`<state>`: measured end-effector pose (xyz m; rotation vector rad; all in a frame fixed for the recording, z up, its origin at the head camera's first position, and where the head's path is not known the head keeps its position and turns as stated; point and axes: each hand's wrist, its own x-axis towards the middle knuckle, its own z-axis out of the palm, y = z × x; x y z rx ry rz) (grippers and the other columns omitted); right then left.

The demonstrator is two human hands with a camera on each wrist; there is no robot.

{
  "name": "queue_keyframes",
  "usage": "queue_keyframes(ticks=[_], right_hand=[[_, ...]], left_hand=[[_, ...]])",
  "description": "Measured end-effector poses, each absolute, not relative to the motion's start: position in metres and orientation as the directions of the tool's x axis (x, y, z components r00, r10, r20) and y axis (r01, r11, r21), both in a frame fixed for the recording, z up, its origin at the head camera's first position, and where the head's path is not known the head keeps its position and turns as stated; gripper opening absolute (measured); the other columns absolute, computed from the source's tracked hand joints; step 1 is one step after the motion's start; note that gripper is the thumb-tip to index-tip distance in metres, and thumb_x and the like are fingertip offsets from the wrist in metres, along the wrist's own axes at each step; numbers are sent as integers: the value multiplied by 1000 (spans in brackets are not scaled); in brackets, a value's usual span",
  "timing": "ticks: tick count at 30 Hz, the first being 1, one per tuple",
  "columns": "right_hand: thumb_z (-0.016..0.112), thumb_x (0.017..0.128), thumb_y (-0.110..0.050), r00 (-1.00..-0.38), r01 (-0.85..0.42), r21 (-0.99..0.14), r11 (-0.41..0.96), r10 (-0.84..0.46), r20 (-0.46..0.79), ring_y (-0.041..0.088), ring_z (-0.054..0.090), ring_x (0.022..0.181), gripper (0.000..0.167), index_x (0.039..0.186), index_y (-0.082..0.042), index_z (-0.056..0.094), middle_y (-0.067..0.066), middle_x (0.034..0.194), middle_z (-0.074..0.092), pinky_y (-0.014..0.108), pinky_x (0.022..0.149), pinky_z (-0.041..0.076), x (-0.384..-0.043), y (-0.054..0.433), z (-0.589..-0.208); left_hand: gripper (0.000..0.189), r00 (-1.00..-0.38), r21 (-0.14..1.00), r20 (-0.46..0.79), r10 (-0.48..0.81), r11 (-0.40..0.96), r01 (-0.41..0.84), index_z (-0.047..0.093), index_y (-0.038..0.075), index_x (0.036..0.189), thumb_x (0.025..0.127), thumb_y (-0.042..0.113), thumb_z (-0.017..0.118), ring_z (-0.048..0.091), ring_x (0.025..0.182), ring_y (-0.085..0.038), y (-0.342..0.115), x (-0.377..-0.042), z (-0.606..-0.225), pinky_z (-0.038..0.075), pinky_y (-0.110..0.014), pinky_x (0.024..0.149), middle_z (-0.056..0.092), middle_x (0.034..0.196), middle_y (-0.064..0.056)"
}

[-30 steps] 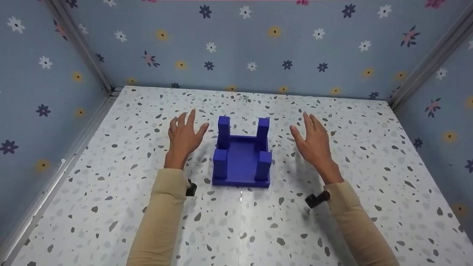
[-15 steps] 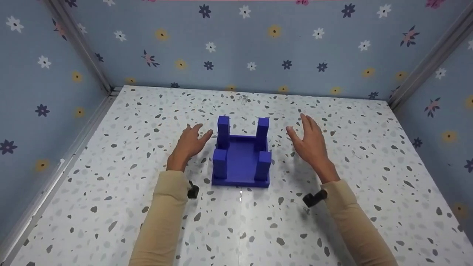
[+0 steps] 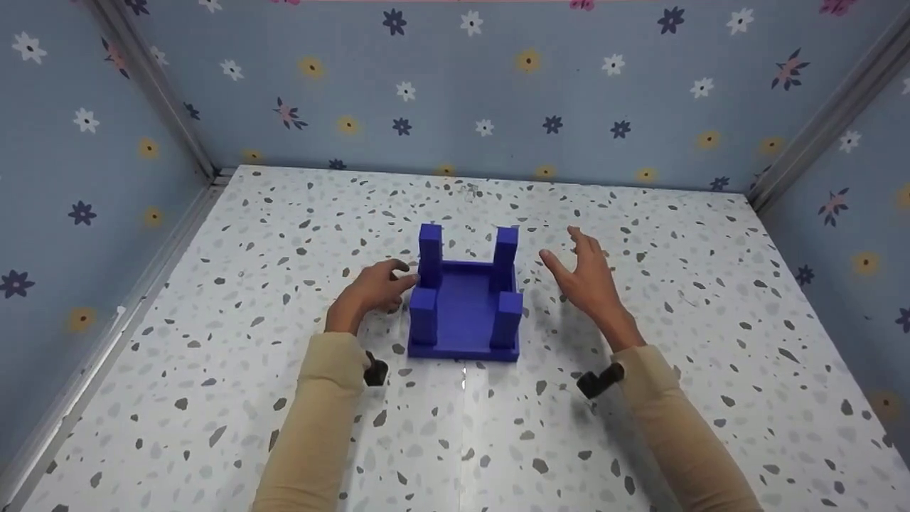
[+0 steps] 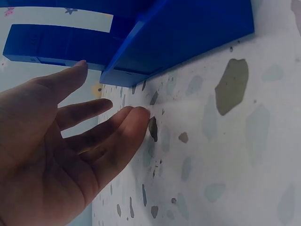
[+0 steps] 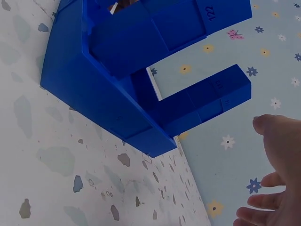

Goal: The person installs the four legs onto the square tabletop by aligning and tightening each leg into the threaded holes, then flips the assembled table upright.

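A blue plastic piece with a shallow square base and an upright post at each corner, like an upside-down toy table (image 3: 466,309), stands on the speckled tabletop in the head view. My left hand (image 3: 373,286) is beside its left side, thumb right at the far left post. In the left wrist view the fingers (image 4: 127,136) are loosely bent, low by the tabletop and holding nothing. My right hand (image 3: 586,277) hovers to the right of the piece, thumb and fingers spread, with a gap between. Raised digits mark a post (image 5: 207,19) in the right wrist view.
The white speckled tabletop (image 3: 213,398) is enclosed by blue flowered panels (image 3: 455,85) at the back and both sides. Metal rails (image 3: 153,85) run along the corners. A small black camera (image 3: 601,380) sits at each wrist.
My left hand has come down and right to the blue piece, its fingers bending. The right hand has drifted left toward it. The piece has stayed put.
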<state>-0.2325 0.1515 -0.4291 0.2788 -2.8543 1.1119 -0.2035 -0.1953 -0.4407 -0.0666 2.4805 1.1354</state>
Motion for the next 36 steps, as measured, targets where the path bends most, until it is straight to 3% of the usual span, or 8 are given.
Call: queue_keyframes(ticks=[10,21,30,36], right_hand=[[53,89,-60,-982,-132,-770,624,-186,18,36,45,126,84,150,-9,26,19,144,38,50,101,42,-233,144,-435],[55,91,-56,-970,-83,-796,599,-232,-73,32,50,123,81,150,-9,26,19,142,43,48,97,45,-228,130,-439],[57,91,-53,-958,-4,-814,581,-236,-164,32,51,124,78,145,-4,31,17,135,48,45,98,45,-225,120,-446],[59,91,-49,-940,78,-858,507,-249,-232,28,56,112,73,142,-3,36,16,127,51,38,89,51,-223,115,-451]], left_hand=[[51,-906,726,-386,174,664,-181,44,4,139,97,31,54,67,99,-30,-191,-206,-445,54,-34,77,56,128,-23],[49,-923,687,-339,184,718,-109,53,1,133,93,29,57,60,107,-31,-190,-204,-447,47,-42,94,60,123,-23],[47,-918,701,-349,189,702,-122,55,-1,131,93,27,57,63,101,-27,-188,-205,-448,49,-39,91,62,122,-22],[46,-921,695,-336,197,712,-101,56,-2,129,92,26,57,62,103,-28,-188,-206,-450,49,-40,92,62,122,-23]])
